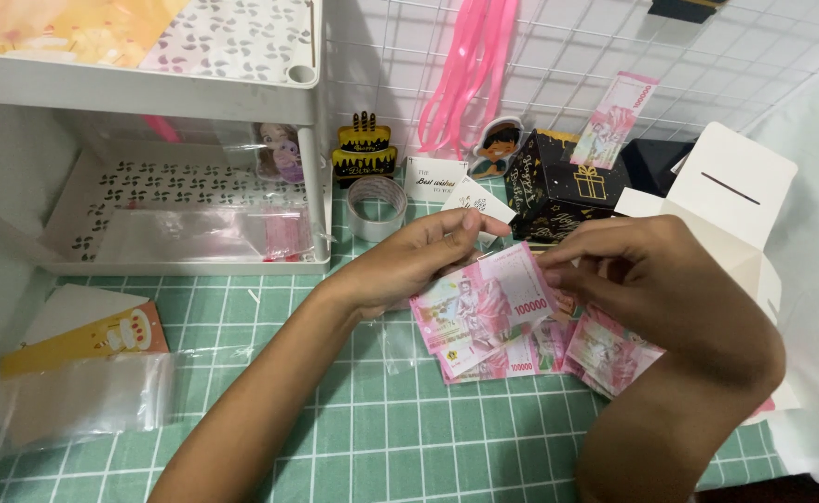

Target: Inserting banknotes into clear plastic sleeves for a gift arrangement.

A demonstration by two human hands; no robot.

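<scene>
both hands meet over the green checked surface [353, 438]. the left hand [409, 261] pinches the left end of a pink banknote [488, 298] between thumb and fingers, and the right hand [651, 279] is closed on its right end with the fingertips. the note's long axis runs left to right, tilted up toward the right, between the two hands. more pink banknotes [558, 354] lie fanned just beneath, nearer the right hand. a tape roll [378, 207] stands farther back.

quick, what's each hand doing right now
Left hand: closed on the left side of a pink banknote, held above the green grid mat.
Right hand: fingers pinching the same pink banknote at its right edge.
</scene>
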